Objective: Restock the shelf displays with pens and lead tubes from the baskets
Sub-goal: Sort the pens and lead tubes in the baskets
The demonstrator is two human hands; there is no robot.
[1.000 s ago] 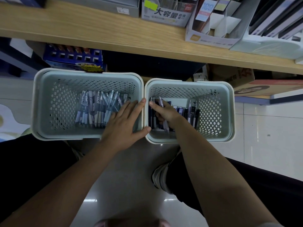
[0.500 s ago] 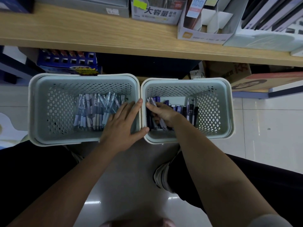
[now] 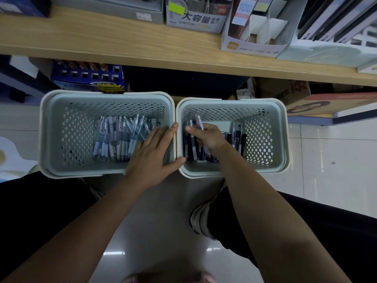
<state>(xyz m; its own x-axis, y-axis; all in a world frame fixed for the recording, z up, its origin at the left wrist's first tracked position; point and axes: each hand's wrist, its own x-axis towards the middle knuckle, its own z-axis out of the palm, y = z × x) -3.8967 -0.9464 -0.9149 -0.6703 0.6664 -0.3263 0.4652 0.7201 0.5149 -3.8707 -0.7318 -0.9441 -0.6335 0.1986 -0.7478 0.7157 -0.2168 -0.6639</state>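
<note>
Two pale perforated baskets stand side by side on the floor below a wooden shelf [image 3: 122, 48]. The left basket [image 3: 47, 129] holds several light blue and grey pens [image 3: 116, 137]. The right basket [image 3: 283, 135] holds dark pens and lead tubes [image 3: 237, 140]. My left hand [image 3: 153, 152] lies flat with straight fingers inside the left basket's right end, thumb over the rim. My right hand [image 3: 208, 135] is down in the right basket, fingers curled round a purple pen [image 3: 199, 123] with others beneath it.
Display boxes sit on the shelf: a grey one with a yellow tag [image 3: 195, 17] and a white divided one [image 3: 257, 33]. A blue box [image 3: 87, 76] and cardboard boxes [image 3: 285, 92] lie under the shelf. My knees and a shoe [image 3: 201, 219] are near the baskets.
My right hand has shifted slightly among the dark pens and lifted the purple pen's tip. My left hand stays flat in the left basket. The camera has drifted a little.
</note>
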